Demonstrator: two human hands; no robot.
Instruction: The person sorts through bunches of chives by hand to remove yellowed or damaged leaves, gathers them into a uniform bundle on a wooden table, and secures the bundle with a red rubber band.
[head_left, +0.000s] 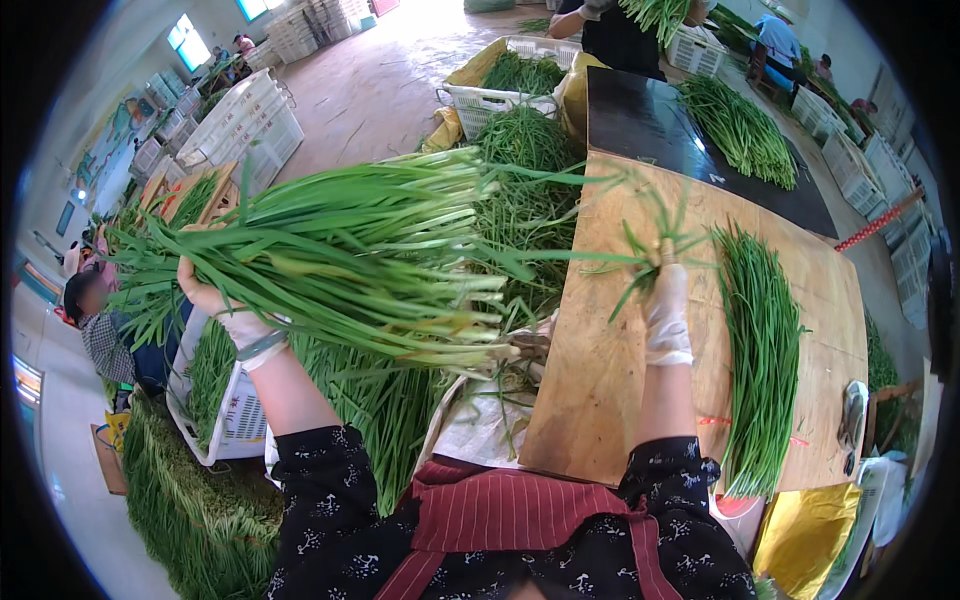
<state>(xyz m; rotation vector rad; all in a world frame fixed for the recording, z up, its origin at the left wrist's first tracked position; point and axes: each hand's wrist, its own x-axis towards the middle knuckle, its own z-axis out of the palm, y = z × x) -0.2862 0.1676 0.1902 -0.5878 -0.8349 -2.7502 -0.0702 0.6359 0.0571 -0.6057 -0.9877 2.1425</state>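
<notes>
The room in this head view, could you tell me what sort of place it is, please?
Probably a vegetable packing shed. Long green stalks lie sorted on a wooden board, white plastic crates stand stacked on a bare concrete floor, and the left hand holds a big bundle.

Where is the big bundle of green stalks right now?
In the head view, the bundle is left of the wooden board, gripped by the left hand.

The left hand's (pixel 225 310) fingers vanish behind the big bundle of green stalks (pixel 350 260), so its grip cannot be judged. At the top edge a co-worker (pixel 620 25) is cut off above the torso. Distant people at upper left are too small to make out.
</notes>
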